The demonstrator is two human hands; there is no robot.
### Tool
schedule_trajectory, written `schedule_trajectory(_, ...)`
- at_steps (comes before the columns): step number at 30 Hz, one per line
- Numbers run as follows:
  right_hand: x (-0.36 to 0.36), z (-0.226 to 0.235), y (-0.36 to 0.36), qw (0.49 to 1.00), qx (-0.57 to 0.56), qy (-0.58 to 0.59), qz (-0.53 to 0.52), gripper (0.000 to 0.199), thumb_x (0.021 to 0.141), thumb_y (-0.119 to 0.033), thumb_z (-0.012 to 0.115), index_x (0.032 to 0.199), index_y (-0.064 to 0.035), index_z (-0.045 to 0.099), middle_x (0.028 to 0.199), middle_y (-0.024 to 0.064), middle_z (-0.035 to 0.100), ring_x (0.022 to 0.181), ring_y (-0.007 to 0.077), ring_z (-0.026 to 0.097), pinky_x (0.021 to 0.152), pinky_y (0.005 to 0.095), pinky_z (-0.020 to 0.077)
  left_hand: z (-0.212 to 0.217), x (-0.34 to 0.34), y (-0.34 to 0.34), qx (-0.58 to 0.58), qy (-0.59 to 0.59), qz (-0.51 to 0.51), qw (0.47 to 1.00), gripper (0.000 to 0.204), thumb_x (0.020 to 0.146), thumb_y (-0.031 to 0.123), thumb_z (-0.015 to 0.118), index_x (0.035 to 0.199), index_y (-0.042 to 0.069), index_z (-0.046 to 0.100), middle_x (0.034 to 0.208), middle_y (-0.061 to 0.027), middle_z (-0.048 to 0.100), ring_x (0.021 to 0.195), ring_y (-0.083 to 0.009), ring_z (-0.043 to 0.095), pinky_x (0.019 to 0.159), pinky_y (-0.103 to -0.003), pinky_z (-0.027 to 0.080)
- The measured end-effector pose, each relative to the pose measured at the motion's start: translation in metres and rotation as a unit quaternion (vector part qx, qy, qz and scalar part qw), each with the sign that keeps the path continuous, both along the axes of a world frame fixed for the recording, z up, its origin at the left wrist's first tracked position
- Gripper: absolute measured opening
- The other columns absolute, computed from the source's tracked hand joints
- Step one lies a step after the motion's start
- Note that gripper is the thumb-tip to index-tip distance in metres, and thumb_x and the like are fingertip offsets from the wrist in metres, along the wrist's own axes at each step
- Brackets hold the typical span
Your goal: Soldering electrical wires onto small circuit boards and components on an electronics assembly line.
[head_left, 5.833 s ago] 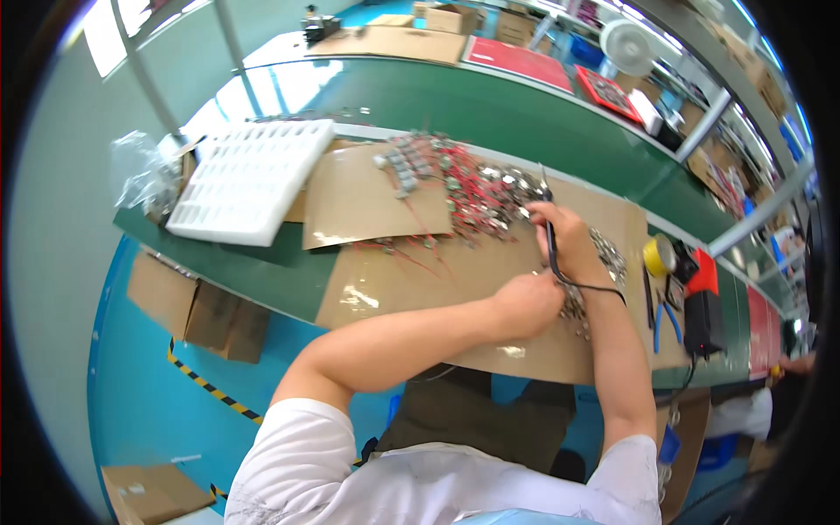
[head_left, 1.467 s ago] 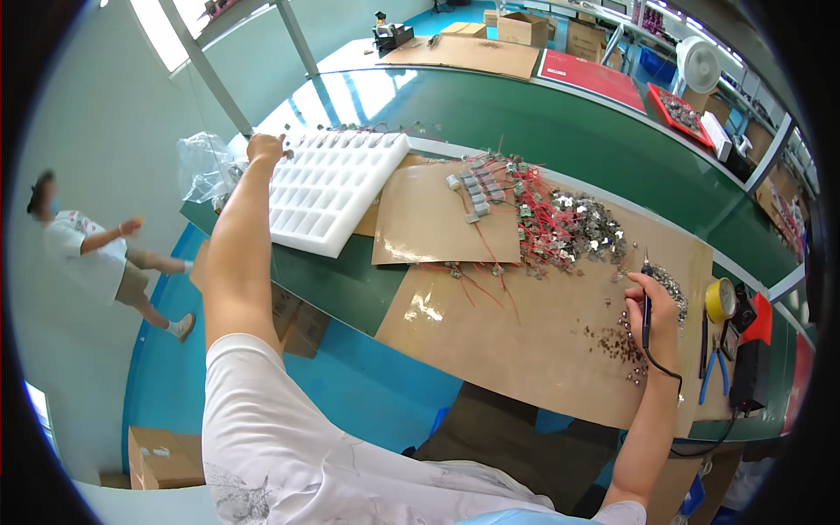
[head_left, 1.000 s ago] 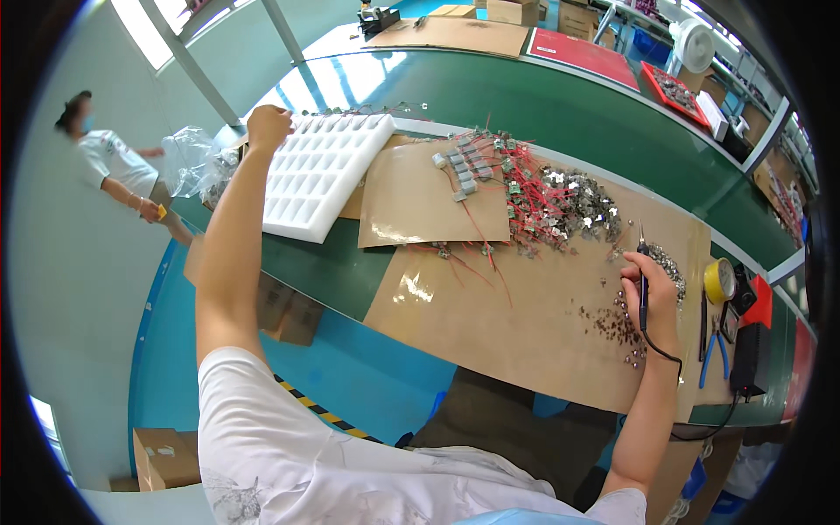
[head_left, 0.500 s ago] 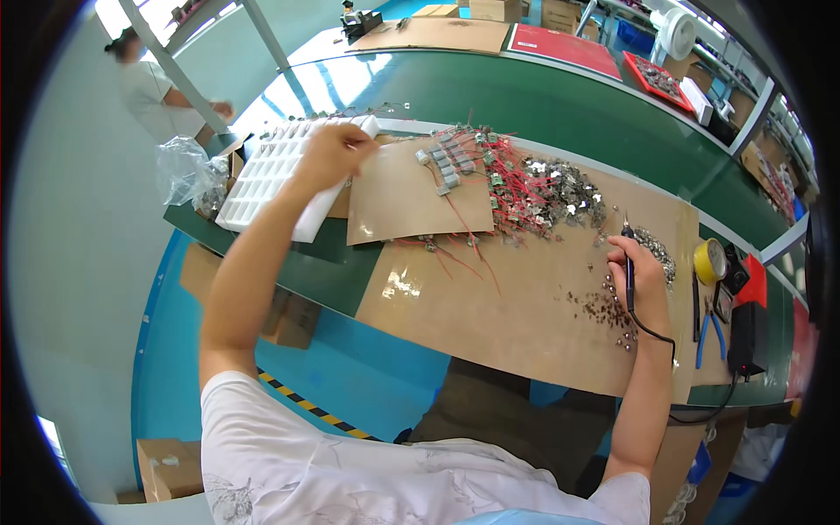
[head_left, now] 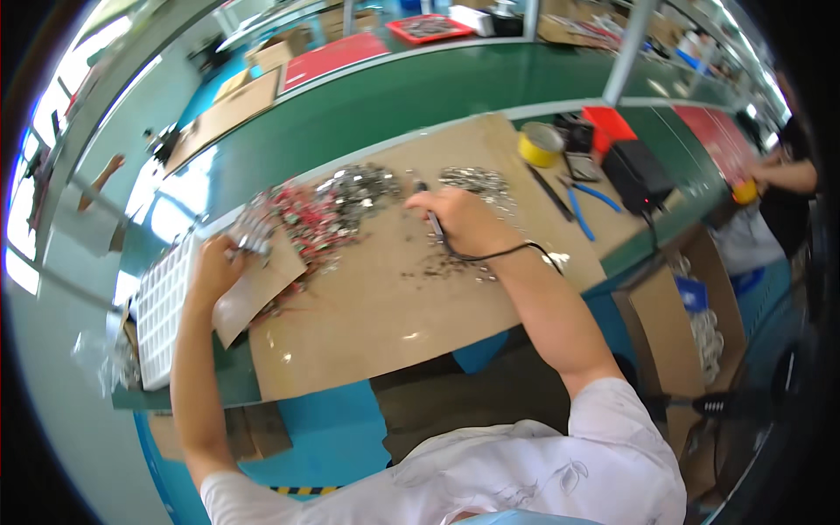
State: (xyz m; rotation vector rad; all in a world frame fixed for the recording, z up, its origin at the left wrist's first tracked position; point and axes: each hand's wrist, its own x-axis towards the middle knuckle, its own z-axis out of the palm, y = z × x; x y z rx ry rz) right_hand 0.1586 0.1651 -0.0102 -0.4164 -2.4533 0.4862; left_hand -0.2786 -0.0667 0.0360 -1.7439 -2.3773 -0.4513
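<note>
Step, as we judged: picking small grey metal parts (head_left: pixel 254 234) off loose brown cardboard sheet (head_left: pixel 262 284), beside white grid tray (head_left: pixel 162 306). Left hand (head_left: pixel 214 267) pinched shut on parts, arm outstretched. Right hand (head_left: pixel 464 220) closed round black corded soldering iron (head_left: pixel 435 226), resting on cardboard-covered bench (head_left: pixel 367 324). Next called for careful placement.

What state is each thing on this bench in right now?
left hand: on a small cardboard sheet, at grey parts.
right hand: gripping a corded soldering iron, tip down.
white compartment tray: flat at the bench's left end.
yellow tape roll: lying flat.
blue-handled pliers: lying untouched.
</note>
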Motion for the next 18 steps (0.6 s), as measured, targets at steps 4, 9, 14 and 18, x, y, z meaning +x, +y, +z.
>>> schedule_trajectory(4,0.015,-0.005,0.006,0.999,0.017,0.028,-0.009,0.039,0.085,0.004,0.066,0.121,-0.0102,0.069,0.092,0.0164,0.073,0.089,0.0397,0.070,0.080,0.0480,0.0559,0.005,0.011,0.016,-0.056,-0.056,-0.019,0.997,0.020,0.080,0.012,0.077,0.094,-0.002,0.077,0.086,-0.0180,0.071,0.080,-0.0307,0.069,0.075,-0.040,0.056)
schedule_trajectory(9,-0.001,-0.007,-0.005,1.000,0.016,0.024,0.003,0.038,0.085,0.002,0.067,0.119,-0.0126,0.069,0.086,0.0180,0.068,0.089,0.0420,0.067,0.081,0.0504,0.0558,0.011,-0.007,-0.023,-0.044,-0.121,0.008,0.992,0.019,0.081,0.008,0.078,0.096,-0.003,0.077,0.083,-0.0110,0.071,0.073,-0.0184,0.067,0.072,-0.031,0.054)
schedule_trajectory(14,0.011,0.001,-0.003,0.999,0.014,0.034,0.017,0.038,0.085,0.004,0.066,0.119,-0.0119,0.068,0.090,0.0162,0.071,0.087,0.0399,0.067,0.081,0.0488,0.0556,0.082,0.065,-0.040,0.062,-0.311,-0.063,0.946,0.009,0.093,0.000,0.073,0.102,-0.002,0.072,0.097,-0.0035,0.069,0.087,-0.0116,0.066,0.081,-0.028,0.055)
schedule_trajectory(18,0.008,0.011,-0.014,0.992,-0.028,0.093,0.076,0.036,0.085,0.004,0.070,0.118,-0.0094,0.070,0.091,0.0141,0.071,0.083,0.0337,0.069,0.076,0.0414,0.0572,0.079,0.130,-0.034,0.058,-0.236,-0.240,0.940,0.019,0.081,-0.006,0.076,0.101,-0.004,0.075,0.104,-0.0106,0.069,0.090,-0.0201,0.067,0.078,-0.031,0.055)
